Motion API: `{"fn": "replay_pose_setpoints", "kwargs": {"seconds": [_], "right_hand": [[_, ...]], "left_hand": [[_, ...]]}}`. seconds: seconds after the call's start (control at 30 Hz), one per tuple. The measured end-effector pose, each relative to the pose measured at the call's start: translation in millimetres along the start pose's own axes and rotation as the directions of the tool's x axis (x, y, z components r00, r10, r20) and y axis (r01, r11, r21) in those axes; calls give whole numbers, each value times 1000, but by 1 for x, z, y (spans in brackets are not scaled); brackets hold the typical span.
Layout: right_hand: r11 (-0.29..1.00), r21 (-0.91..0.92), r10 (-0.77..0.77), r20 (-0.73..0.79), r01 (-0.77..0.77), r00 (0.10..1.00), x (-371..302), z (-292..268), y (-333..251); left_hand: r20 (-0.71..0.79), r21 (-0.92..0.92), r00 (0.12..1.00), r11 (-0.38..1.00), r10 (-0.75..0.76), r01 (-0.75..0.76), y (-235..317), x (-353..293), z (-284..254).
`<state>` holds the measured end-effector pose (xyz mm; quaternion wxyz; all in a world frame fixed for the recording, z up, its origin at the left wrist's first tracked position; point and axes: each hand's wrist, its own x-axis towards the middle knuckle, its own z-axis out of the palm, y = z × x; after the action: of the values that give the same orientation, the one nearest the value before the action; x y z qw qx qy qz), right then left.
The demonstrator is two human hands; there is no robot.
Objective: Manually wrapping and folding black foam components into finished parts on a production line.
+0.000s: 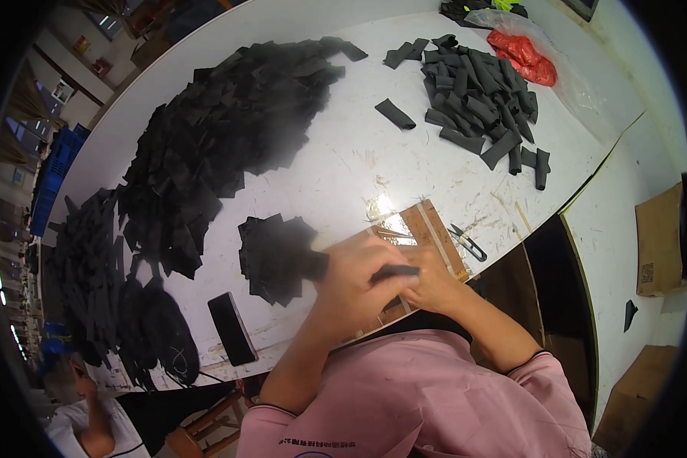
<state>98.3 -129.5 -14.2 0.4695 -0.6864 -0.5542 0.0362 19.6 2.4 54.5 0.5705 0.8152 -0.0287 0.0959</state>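
Observation:
My two hands meet over a brown board (435, 229) at the table's near edge. Between the thumb and fingers of my left hand (359, 267) is a small black fabric piece (395, 272), its end reaching my right hand (433, 281). That right hand is curled against the left one; its fingertips are hidden, so what they grip does not show. A thin pointed thing (397, 233) lies on the board just beyond my fingers. Left of my left hand sits a loose stack of flat black fabric pieces (276, 259). Thread snips (468, 242) lie right of the board.
A large heap of flat black pieces (229, 114) covers the far left, with black strips (84, 267) nearer. Rolled black tubes (477, 99) are piled far right beside a red bag (520, 57). A phone (233, 328) lies near the front edge. Another person (91, 420) sits at left.

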Motion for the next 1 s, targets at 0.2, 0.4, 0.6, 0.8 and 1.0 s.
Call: {"fn": "replay_pose_setpoints", "kwargs": {"seconds": [0.2,0.4,0.6,0.8,1.0], "right_hand": [[971,-104,227,112,-216,967,-1,2,-3],[981,-172,119,143,-94,983,20,-25,-23],[975,-189,135,100,-114,986,3,2,-6],[996,-83,37,-23,-39,999,6,-4,-15],[948,-287,198,195,-137,961,10,-13,-17]], "left_hand": [[-123,-194,992,980,17,-41,-18,-7,7],[-449,-652,892,664,51,-366,-25,-18,10],[-343,-762,936,607,-81,-227,-36,-27,12],[-378,-706,922,670,-84,-229,-35,-25,6],[-423,-552,903,810,-69,-197,-41,-29,12]]}}
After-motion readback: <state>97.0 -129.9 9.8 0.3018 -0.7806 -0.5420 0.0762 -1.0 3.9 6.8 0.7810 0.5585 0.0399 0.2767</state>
